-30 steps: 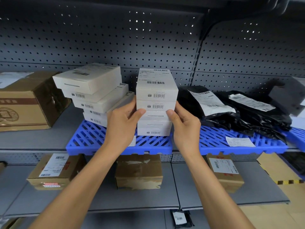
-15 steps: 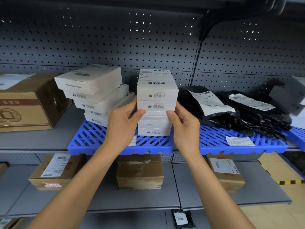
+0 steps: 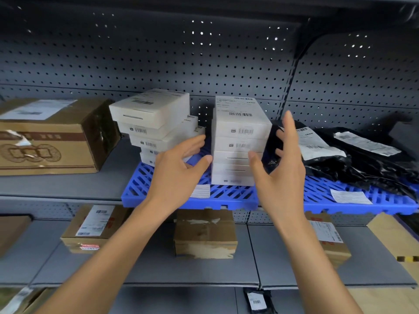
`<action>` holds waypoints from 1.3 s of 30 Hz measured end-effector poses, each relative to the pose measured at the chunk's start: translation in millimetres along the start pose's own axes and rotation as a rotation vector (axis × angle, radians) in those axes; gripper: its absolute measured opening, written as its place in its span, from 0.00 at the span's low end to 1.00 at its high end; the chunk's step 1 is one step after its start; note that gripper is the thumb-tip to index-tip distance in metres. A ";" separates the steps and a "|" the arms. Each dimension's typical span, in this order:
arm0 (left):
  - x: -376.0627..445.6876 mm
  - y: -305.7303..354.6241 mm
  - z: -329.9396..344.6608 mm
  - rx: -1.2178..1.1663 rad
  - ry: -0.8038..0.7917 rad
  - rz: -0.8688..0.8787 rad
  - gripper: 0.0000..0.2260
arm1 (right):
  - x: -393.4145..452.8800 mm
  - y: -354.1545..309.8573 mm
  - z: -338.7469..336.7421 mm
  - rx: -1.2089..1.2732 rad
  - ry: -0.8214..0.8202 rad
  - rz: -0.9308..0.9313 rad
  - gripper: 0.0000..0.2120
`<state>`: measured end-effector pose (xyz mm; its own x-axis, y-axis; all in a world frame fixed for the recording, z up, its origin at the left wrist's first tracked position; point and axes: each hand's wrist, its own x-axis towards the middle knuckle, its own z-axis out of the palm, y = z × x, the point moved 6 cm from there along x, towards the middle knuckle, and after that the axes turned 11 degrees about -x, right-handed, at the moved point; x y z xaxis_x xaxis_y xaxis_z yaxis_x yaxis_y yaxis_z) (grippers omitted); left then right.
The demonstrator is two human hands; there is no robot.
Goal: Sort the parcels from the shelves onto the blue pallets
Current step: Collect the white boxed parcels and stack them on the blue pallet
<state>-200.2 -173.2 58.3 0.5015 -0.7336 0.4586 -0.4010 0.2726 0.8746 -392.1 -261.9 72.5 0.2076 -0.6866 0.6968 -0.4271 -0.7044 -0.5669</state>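
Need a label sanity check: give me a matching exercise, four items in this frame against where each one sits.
Things:
1. straight white box stack
2. black poly bags
3. large brown carton
4. leaning white box stack

Places:
A. bare shelf, far left
B. blue pallet, between the open hands
C. pallet, right end
D. pallet, left end

Pairs: 1-B, 2-C, 3-A, 4-D

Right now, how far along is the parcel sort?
Done: two white box stacks and and black bags sit on the blue pallets. In hand: nothing; left hand and right hand are open beside the upright stack. Left: brown boxes on shelves.
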 end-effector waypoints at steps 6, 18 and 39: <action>-4.2 3.0 -47.4 -0.003 0.099 0.136 0.08 | -15.9 -62.2 14.7 -0.214 0.130 -0.222 0.34; 14.7 -49.6 -168.2 -0.066 0.214 0.046 0.11 | -41.8 -130.1 112.6 -0.317 -0.049 -0.182 0.39; 78.0 -97.5 -122.9 -0.231 -0.225 -0.178 0.27 | -15.4 -81.4 193.7 -0.081 -0.266 0.181 0.43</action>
<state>-27.8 -180.6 28.1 0.3567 -0.8936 0.2726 -0.1257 0.2433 0.9618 -190.0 -228.9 22.8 0.3396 -0.8298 0.4429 -0.5442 -0.5574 -0.6270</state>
